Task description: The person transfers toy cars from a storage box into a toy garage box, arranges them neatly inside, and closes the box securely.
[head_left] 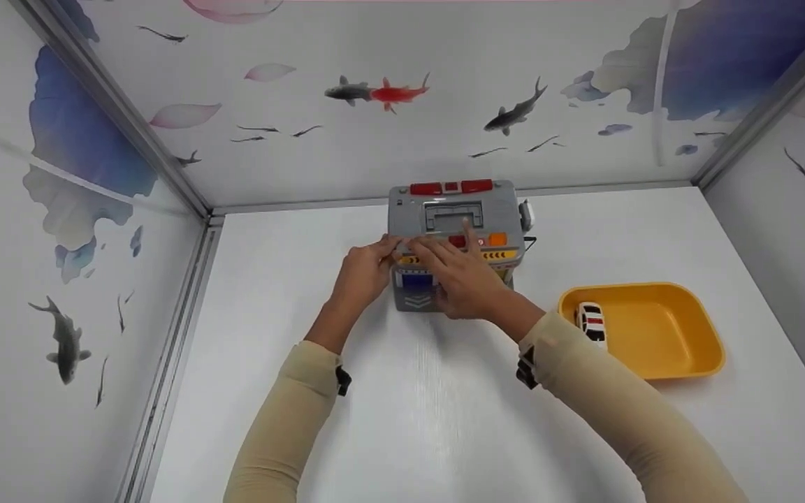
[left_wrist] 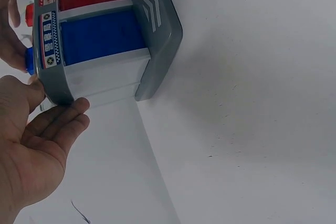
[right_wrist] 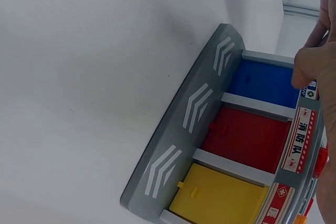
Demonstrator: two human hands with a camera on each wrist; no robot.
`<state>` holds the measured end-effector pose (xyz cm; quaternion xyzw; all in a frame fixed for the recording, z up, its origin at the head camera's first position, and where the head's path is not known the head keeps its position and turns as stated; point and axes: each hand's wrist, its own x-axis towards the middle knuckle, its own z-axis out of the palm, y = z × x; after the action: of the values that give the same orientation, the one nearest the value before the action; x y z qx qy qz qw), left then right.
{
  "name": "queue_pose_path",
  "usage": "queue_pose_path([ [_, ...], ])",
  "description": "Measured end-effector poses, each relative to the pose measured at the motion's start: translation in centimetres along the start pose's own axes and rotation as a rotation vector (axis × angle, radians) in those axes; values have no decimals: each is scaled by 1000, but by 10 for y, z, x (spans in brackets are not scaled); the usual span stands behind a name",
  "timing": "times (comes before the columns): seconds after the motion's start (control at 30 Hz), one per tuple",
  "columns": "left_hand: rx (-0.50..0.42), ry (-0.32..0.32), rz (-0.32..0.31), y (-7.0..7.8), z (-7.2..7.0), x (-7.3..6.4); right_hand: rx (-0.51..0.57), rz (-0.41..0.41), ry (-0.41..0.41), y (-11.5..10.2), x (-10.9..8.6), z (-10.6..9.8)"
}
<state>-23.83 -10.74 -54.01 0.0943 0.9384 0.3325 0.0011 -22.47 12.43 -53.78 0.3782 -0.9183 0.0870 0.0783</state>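
A grey toy garage [head_left: 411,213] stands at the back of the white table. Its front has a blue door [right_wrist: 262,82], a red door [right_wrist: 247,137] and a yellow door [right_wrist: 218,195], all closed. My left hand [head_left: 362,274] grips the roof's left edge, thumb above and fingers beneath, as the left wrist view shows. Over the front of the roof lies my right hand [head_left: 469,283], its fingers stretched to the left beside a blue button [left_wrist: 30,60]. The right thumb [right_wrist: 304,69] is by the front edge above the blue door. Whether the button is pressed down cannot be seen.
To the right on the table is a yellow tray [head_left: 654,328] with a white toy car [head_left: 591,323] at its left side. Patterned white wall panels [head_left: 444,140] enclose the table at the back and both sides, the back one close behind the garage.
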Motion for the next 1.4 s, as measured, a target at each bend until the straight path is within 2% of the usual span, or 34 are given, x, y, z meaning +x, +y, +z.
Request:
queue_pose_path([
  [0.3, 4, -1, -2, 0, -1, 1, -13, 13, -25, 0, 0, -1],
  [0.67, 1, 21, 43, -3, 0, 1, -40, 21, -62, -1, 0, -2],
  [1.03, 4, 39, 88, -3, 1, 2, -110, -50, -55, 2, -6, -5],
  [1.23, -13, 18, 56, -2, 0, 2, -101, -79, -45, 6, -18, -9],
  [1.4, -22, 5, 20, -1, 0, 1, -93, -103, 16, 12, -32, -14],
])
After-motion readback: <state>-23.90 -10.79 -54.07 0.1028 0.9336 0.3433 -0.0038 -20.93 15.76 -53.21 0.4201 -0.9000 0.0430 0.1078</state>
